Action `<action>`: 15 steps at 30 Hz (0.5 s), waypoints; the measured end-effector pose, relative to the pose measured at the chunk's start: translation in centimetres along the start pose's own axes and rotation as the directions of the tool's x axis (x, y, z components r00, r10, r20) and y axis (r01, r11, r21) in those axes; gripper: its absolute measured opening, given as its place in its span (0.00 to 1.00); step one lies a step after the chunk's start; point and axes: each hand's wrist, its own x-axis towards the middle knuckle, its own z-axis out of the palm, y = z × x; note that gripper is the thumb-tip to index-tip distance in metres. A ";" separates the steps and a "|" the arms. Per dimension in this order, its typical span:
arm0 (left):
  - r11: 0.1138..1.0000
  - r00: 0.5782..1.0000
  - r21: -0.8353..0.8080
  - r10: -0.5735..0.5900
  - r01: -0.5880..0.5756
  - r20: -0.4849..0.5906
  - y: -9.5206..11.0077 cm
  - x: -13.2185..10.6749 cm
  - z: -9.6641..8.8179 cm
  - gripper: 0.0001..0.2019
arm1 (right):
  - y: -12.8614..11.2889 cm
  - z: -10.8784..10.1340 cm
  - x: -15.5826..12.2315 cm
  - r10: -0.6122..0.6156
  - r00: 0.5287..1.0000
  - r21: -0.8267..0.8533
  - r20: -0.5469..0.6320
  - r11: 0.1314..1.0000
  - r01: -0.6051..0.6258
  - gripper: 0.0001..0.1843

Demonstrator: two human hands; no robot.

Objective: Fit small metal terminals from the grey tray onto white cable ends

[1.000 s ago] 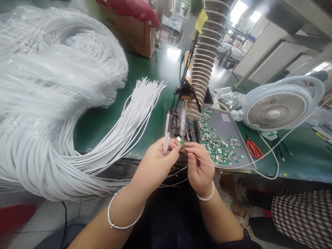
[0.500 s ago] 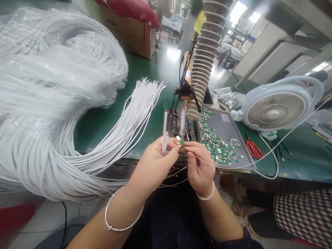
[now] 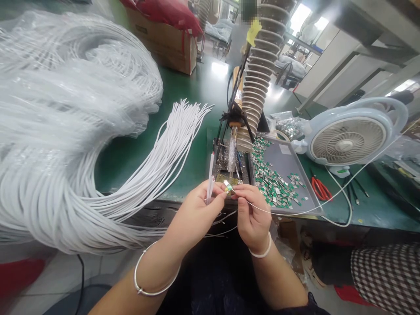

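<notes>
Now both bare hands work close together at the front edge of a green-topped workbench [image 3: 193, 92]. The left hand [image 3: 197, 214] curls around an upright white strip [image 3: 210, 183], while its thumb and forefinger seem to pinch a small silver-and-green metal clip [image 3: 229, 188]. The right hand [image 3: 252, 216] pinches a thin white wire [image 3: 282, 213], bringing its end to the clip; whether the two are joined is hidden. The wire trails across a grey metal tray [image 3: 288, 157] heaped with similar clips. A pale blue desk fan [image 3: 348, 146] and red-handled scissors [image 3: 321, 189] lie to the right, and a fanned bundle of white cables [image 3: 170, 148] lies to the left. No writing can be read, including on the yellow tag [image 3: 254, 31] on a ribbed grey column [image 3: 259, 74].
</notes>
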 end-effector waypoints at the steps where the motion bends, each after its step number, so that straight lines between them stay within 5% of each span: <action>1: 1.000 1.000 0.010 -0.011 0.010 0.024 -0.2 -0.2 -0.1 0.06 | 0.0 0.0 -0.2 0.006 1.000 -0.009 0.000 1.000 -0.006 0.11; 7: 0.994 0.975 0.087 -0.078 0.061 0.208 -1.2 -1.8 -0.4 0.10 | -0.4 -0.3 -1.3 0.035 0.998 0.003 0.049 0.999 -0.035 0.12; 15: 0.983 0.998 0.171 -0.064 0.063 0.002 -2.0 -2.4 -0.9 0.11 | -0.7 -2.1 -2.2 0.109 0.993 -0.058 0.041 0.993 -0.107 0.13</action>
